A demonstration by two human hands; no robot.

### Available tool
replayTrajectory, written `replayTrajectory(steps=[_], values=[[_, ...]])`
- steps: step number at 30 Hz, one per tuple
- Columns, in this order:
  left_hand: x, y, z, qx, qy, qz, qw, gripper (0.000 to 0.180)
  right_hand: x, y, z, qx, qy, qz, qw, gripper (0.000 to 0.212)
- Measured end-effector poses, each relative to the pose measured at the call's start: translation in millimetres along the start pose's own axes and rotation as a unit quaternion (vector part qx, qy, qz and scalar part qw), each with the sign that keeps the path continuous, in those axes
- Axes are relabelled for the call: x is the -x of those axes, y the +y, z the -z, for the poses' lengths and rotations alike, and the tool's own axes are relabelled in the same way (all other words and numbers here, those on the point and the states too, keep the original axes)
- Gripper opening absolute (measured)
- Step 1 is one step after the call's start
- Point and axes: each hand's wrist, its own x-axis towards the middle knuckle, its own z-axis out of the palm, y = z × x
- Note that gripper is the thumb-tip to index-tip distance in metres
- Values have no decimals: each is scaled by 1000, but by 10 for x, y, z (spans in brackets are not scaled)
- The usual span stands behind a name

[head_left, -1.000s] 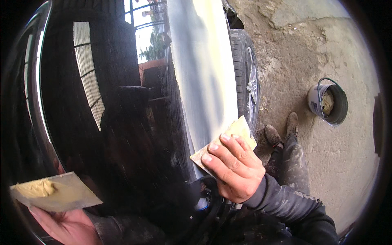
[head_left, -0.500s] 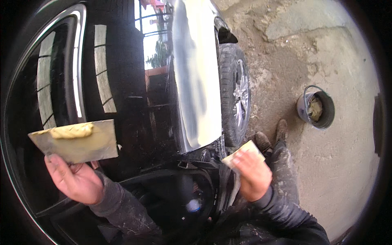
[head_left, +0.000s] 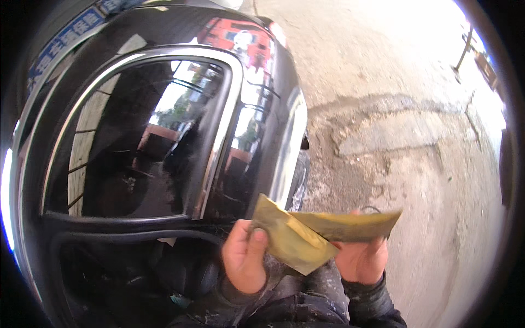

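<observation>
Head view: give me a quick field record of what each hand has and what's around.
left hand: grips a putty-smeared flat spreader, thumb on top
right hand: holds a second spreader edge-on
contact: the two blades meet and overlap in front of the person
car: glossy black, side window with chrome trim, to the left
ground: rough, patched concrete to the right

Harsh daylight blows out the pale concrete ground (head_left: 415, 82) up and right of the hands; the glossy black car body (head_left: 164, 136) mirrors sky; fisheye edges bend into black.
</observation>
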Motion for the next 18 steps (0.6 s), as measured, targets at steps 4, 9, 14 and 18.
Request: replayTrajectory(steps=[4,9,14,18], values=[[-33,260,52,-16,21,-41,999,27,-96,-81,-356,337,-165,69,924,45],[-84,481,114,43,50,-87,994,25,-159,-335,-402,591,-199,45,781,52],[114,490,230,272,-71,53,958,25,-164,-428,-295,590,17,-41,806,26],[355,346,108,232,-303,241,892,23,-276,-375,-423,81,64,-115,988,14]])
